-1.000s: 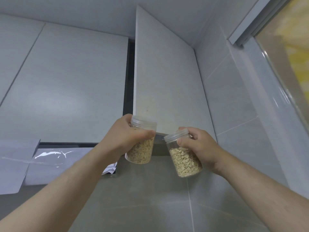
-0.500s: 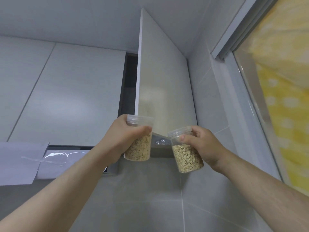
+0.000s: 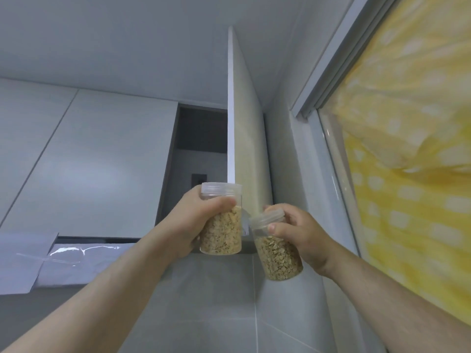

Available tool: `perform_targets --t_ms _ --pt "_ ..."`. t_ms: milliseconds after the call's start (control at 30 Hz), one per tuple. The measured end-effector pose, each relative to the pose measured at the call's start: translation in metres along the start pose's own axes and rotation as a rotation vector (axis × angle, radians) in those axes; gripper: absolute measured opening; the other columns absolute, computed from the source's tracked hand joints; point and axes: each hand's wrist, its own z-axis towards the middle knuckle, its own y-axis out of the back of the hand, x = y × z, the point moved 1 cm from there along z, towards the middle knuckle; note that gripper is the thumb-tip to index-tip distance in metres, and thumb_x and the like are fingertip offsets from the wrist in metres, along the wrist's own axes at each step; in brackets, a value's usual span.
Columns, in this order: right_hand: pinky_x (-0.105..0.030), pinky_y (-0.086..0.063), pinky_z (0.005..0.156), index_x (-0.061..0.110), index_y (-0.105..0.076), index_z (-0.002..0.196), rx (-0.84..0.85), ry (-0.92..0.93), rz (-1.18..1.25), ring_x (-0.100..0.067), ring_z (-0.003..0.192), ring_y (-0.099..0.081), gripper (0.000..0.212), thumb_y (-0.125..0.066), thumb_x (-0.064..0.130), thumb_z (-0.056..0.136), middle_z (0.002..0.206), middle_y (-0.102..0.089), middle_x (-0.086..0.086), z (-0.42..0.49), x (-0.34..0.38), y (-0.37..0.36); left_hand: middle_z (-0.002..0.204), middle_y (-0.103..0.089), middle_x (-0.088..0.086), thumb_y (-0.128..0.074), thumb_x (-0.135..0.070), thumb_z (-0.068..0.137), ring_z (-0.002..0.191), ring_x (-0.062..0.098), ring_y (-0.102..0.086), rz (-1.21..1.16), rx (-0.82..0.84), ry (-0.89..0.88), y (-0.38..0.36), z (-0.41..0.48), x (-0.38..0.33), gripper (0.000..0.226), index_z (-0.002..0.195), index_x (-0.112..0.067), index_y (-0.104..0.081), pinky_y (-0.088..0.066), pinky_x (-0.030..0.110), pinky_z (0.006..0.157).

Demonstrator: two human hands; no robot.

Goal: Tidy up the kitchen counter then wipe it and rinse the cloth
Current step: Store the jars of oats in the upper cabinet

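Head view — left hand (image 3: 188, 225) grips upright oat jar (image 3: 221, 225), right hand (image 3: 303, 238) grips tilted jar (image 3: 276, 253).

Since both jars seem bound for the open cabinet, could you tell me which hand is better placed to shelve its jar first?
Probably the left hand: its jar is upright, directly below the cabinet opening. The right hand holds its jar tilted, behind the open door.
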Motion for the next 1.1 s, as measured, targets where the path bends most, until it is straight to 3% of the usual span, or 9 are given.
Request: perform_targets --t_ms 67,233,367,533,667,833,933,1100 --pt "-0.030 -0.057 0.081 0.018 -0.062 0.113 -0.006 0.005 0.002 -0.020 0.102 -0.067 0.068 -0.069 0.047 0.052 0.113 -0.067 -0.008 -0.005 0.003 0.010 0.098 -0.069 0.013 -0.076 -0.040 0.053 0.095 0.031 -0.069 -0.028 0.058 -0.007 -0.008 0.000 -0.002 0.067 0.113 -0.015 -0.060 -0.051 0.060 0.091" --pt "-0.034 -0.057 0.084 0.022 -0.063 0.110 -0.035 0.032 0.008 -0.019 0.102 -0.068 0.064 -0.068 0.049 0.052 0.110 -0.069 -0.006 -0.019 0.009 0.030 0.097 -0.068 0.009 -0.074 -0.041 0.056 0.093 0.025 -0.068 -0.018 0.187 -0.036 -0.028 0.001 -0.006 0.075 0.121 -0.009 -0.055 -0.055 0.048 0.085" --pt "-0.035 -0.056 0.079 0.020 -0.064 0.106 -0.070 0.053 0.007 -0.020 0.092 -0.068 0.058 -0.068 0.045 0.054 0.099 -0.070 -0.009 -0.026 0.012 0.038 0.098 -0.067 0.010 -0.071 -0.043 0.060 0.093 0.025 -0.067 -0.026 0.226 -0.061 -0.041 0.003 -0.009 0.071 0.120 -0.008 -0.055 -0.054 0.041 0.079" --pt "-0.039 -0.055 0.077 0.012 -0.064 0.104 -0.108 0.065 0.006 -0.025 0.089 -0.068 0.055 -0.070 0.043 0.059 0.093 -0.069 -0.008 -0.032 0.012 0.045 0.093 -0.069 0.006 -0.071 -0.047 0.058 0.092 0.025 -0.069 0.034 0.209 -0.057 -0.039 0.006 -0.009 0.065 0.113 -0.014 -0.058 -0.056 0.041 0.079" --pt "-0.027 -0.052 0.066 0.005 -0.061 0.102 -0.197 0.078 0.078 -0.020 0.084 -0.065 0.057 -0.073 0.040 0.059 0.091 -0.065 -0.007 -0.036 0.009 0.051 0.085 -0.072 -0.001 -0.071 -0.049 0.053 0.086 0.018 -0.072 0.059 0.161 -0.017 -0.032 0.004 -0.005 0.064 0.108 -0.019 -0.059 -0.056 0.034 0.072" --pt "-0.024 -0.052 0.058 0.006 -0.062 0.093 -0.334 0.088 0.083 -0.016 0.072 -0.065 0.036 -0.071 0.026 0.065 0.086 -0.065 -0.010 -0.041 0.005 0.049 0.086 -0.073 -0.003 -0.071 -0.051 0.055 0.086 0.016 -0.072 0.115 0.099 0.026 -0.023 -0.001 0.001 0.062 0.108 -0.019 -0.062 -0.054 0.034 0.074" --pt "-0.030 -0.055 0.063 0.013 -0.066 0.091 -0.436 0.049 0.031 -0.019 0.078 -0.068 0.037 -0.073 0.034 0.061 0.100 -0.068 -0.015 -0.038 0.000 0.049 0.086 -0.075 -0.002 -0.070 -0.041 0.065 0.083 0.014 -0.073 0.152 0.067 0.056 -0.022 -0.003 0.002 0.046 0.103 -0.017 -0.065 -0.056 0.032 0.073" --pt "-0.039 -0.057 0.069 0.019 -0.067 0.083 -0.538 0.002 -0.007 -0.029 0.086 -0.069 0.044 -0.070 0.049 0.050 0.108 -0.064 -0.016 -0.036 -0.003 0.055 0.086 -0.076 0.000 -0.071 -0.041 0.063 0.078 0.013 -0.073 0.188 0.006 0.102 -0.020 -0.005 0.003 0.044 0.099 -0.017 -0.068 -0.057 0.030 0.070"
